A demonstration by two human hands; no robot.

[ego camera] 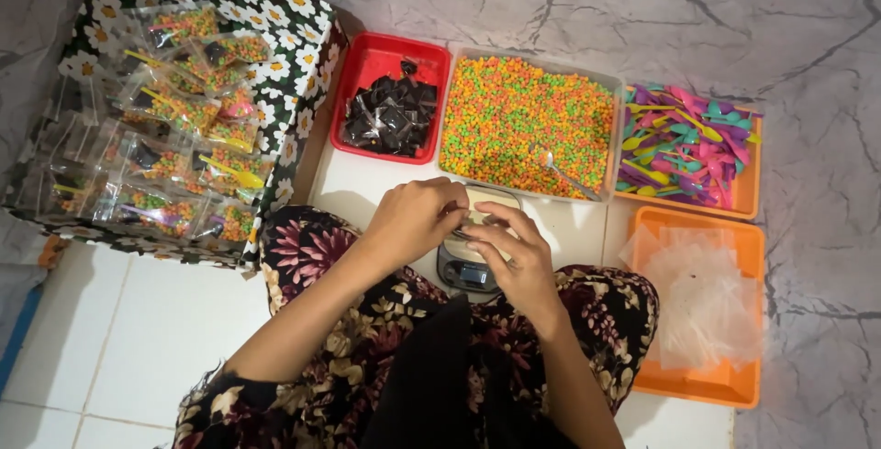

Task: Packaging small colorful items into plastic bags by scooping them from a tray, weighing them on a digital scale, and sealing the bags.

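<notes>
My left hand [418,217] and my right hand [516,254] meet over a small digital scale [466,271] on the white floor between my knees. Both pinch a small clear plastic bag [477,219] just above the scale's pan. The bag's contents are hidden by my fingers. Beyond the hands sits a clear tray of multicoloured candy beads [523,123] with a metal spoon [567,176] lying in it.
A red tray of small dark packets [390,111] sits left of the beads. An orange tray of coloured plastic spoons [686,146] is at right, an orange tray of empty clear bags [705,307] below it. A floral box [174,110] of filled bags stands at left.
</notes>
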